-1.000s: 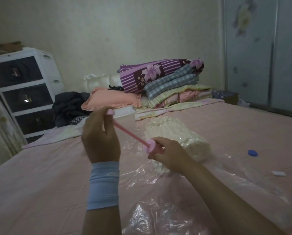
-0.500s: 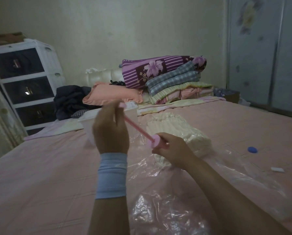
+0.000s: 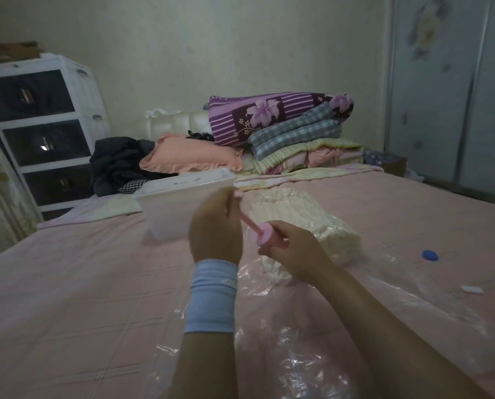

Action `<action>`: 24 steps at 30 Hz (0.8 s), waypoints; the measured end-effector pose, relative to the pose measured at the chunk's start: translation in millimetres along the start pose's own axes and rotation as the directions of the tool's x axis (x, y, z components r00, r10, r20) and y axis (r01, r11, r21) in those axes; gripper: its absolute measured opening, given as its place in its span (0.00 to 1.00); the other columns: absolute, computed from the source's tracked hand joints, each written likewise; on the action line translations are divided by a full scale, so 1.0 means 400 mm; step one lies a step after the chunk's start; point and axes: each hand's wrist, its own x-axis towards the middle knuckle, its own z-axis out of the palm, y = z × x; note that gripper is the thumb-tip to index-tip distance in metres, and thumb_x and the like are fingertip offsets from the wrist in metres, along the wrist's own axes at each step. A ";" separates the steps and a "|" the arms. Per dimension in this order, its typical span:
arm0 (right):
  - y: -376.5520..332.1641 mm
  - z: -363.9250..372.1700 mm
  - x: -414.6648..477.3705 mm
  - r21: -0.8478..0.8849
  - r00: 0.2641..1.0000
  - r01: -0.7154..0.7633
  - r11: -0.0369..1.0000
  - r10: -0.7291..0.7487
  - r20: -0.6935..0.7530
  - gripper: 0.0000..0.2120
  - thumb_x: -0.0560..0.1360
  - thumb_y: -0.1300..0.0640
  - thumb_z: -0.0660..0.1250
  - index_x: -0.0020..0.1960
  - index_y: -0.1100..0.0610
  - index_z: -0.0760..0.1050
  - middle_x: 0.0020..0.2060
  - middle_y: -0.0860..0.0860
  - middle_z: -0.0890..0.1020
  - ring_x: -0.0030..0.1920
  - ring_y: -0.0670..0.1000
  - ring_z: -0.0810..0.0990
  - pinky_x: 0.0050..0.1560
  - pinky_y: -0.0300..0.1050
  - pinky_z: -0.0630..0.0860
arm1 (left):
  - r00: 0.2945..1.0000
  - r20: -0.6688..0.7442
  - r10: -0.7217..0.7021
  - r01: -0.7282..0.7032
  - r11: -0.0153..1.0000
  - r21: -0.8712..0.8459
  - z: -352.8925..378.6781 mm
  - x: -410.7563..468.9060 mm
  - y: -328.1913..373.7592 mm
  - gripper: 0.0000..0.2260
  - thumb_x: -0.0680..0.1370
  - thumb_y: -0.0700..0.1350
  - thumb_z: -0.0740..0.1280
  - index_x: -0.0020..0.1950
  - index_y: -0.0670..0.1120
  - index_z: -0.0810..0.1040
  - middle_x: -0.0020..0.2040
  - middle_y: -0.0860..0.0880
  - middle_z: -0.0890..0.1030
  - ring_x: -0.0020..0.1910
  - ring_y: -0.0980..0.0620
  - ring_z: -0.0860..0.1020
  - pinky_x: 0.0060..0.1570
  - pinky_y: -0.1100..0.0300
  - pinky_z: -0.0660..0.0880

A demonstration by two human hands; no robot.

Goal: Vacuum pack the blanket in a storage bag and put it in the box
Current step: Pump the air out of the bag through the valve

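Head view: a pump held over the bagged blanket.
The storage bag is spread across the lower centre. Above it the pump is gripped at its barrel by the right hand, probably to steady it on the valve. Its extended plunger is clasped by the raised left hand. Beyond, the blanket lies bagged, with the box behind.

The person is wearing a pale blue stretch wristband just below the left hand; a small lighter mark is showing near its upper edge, perhaps a logo. The right hand and forearm are showing bare.
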 end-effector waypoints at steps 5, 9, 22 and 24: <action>0.009 -0.001 -0.004 0.002 1.000 -0.012 1.000 0.012 0.023 0.23 0.69 0.50 0.79 0.62 0.43 0.78 0.50 0.39 0.83 0.51 0.43 0.80 0.50 0.37 0.74 | 0.941 -0.338 0.006 -0.030 0.997 -0.066 -0.034 0.048 0.004 0.09 0.81 0.44 0.65 0.56 0.42 0.81 0.51 0.55 0.79 0.49 0.60 0.77 0.53 0.73 0.71; 0.008 0.010 -0.002 -0.028 1.000 -0.002 1.000 0.002 -0.001 0.22 0.70 0.48 0.78 0.62 0.44 0.78 0.51 0.40 0.84 0.50 0.45 0.81 0.51 0.41 0.76 | 0.999 -0.028 -0.026 0.022 0.991 -0.135 0.062 -0.054 -0.023 0.06 0.79 0.40 0.66 0.53 0.45 0.81 0.52 0.54 0.82 0.48 0.58 0.79 0.52 0.58 0.79; 0.016 -0.005 -0.012 -0.009 1.000 -0.004 1.000 0.003 -0.005 0.23 0.69 0.50 0.79 0.62 0.43 0.78 0.52 0.40 0.83 0.52 0.43 0.80 0.50 0.33 0.72 | 0.939 -0.342 0.012 -0.049 0.994 -0.098 -0.023 0.036 0.012 0.09 0.82 0.44 0.63 0.56 0.43 0.80 0.51 0.55 0.79 0.50 0.59 0.78 0.52 0.66 0.74; 0.014 0.000 -0.014 -0.024 0.999 0.003 1.000 -0.004 -0.032 0.23 0.69 0.48 0.79 0.62 0.43 0.78 0.54 0.41 0.83 0.53 0.44 0.80 0.53 0.38 0.75 | 0.981 -0.196 -0.002 -0.024 0.991 -0.130 0.031 -0.016 0.005 0.07 0.80 0.42 0.64 0.55 0.43 0.81 0.51 0.54 0.80 0.49 0.58 0.78 0.52 0.62 0.78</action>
